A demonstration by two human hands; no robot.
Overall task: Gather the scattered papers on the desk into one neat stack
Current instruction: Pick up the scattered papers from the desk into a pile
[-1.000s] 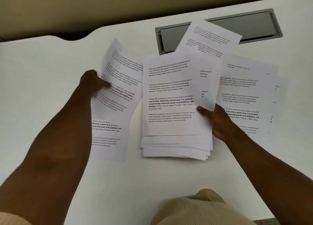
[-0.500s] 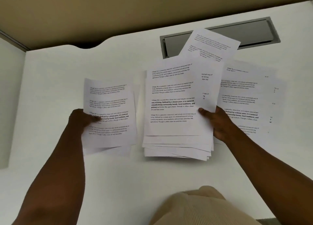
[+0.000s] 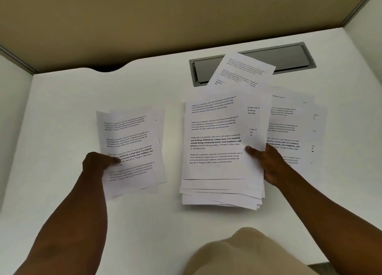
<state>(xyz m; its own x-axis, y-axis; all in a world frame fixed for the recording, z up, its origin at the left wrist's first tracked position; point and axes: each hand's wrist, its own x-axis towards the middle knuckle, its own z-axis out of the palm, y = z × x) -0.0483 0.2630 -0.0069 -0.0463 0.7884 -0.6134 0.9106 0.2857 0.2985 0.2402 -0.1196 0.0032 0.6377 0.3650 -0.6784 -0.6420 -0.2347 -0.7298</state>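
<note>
While my left hand (image 3: 97, 163) pinched a few papers (image 3: 132, 150) and my right hand (image 3: 268, 163) gripped the big stack (image 3: 217, 146), I needed to line up edges.

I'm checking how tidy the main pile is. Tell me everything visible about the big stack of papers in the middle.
The stack is white printed sheets lying on the white desk. Its near edges are fanned and uneven. The top sheet shows four text paragraphs, one partly bold. The right hand grips its right edge, thumb on top.
</note>
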